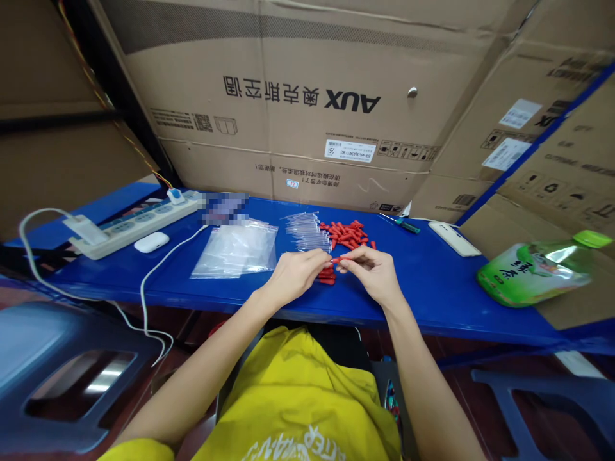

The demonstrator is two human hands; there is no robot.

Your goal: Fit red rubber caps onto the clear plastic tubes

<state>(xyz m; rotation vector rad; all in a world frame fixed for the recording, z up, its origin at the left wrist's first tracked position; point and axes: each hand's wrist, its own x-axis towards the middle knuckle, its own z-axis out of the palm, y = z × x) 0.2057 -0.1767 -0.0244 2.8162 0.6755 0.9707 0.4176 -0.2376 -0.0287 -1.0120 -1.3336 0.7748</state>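
My right hand [372, 272] pinches a small red plastic piece [337, 260] between thumb and fingertips. Close against its left end, the fingers of my left hand [302, 274] are pressed together; what they grip is mostly hidden. Both hands are just above the front part of the blue table. Behind my left hand lies a bundle of thin, clear rod-like pieces [307, 232], roughly side by side. A loose heap of red plastic pieces [346, 234] lies right of them. Several more red pieces [327, 275] rest between and below my hands.
Clear plastic bags [235, 250] lie flat to the left. Further left are a power strip [139, 224], a white earbud case [151, 242] and cables. Rightward are a green-handled screwdriver [407, 225], a white phone [454, 238] and a green-labelled bottle [533, 272]. Cardboard [288, 51] walls the back.
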